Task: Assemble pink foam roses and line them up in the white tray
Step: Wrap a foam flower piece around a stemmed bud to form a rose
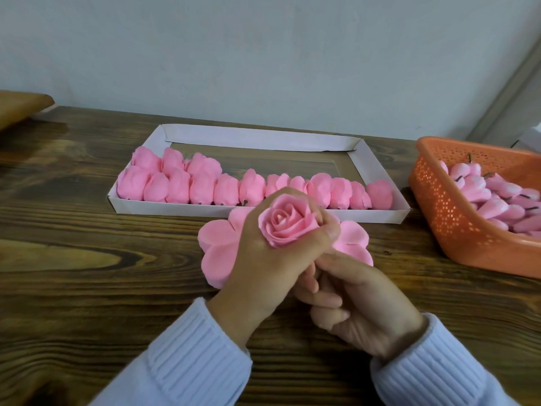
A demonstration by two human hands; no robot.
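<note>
Your right hand (pixel 360 306) curls low, whatever it grips hidden; your left hand (pixel 263 259) clasps the rose (pixel 285 225) above the petal stack (pixel 216 250). Shaping looks nearly finished: next, lay it in the white tray (pixel 263 139), rear row

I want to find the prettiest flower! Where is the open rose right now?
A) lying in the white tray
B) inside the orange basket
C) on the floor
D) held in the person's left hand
D: the left hand grips the open rose in front of the white tray, over the stack of flat pink petals.
</note>
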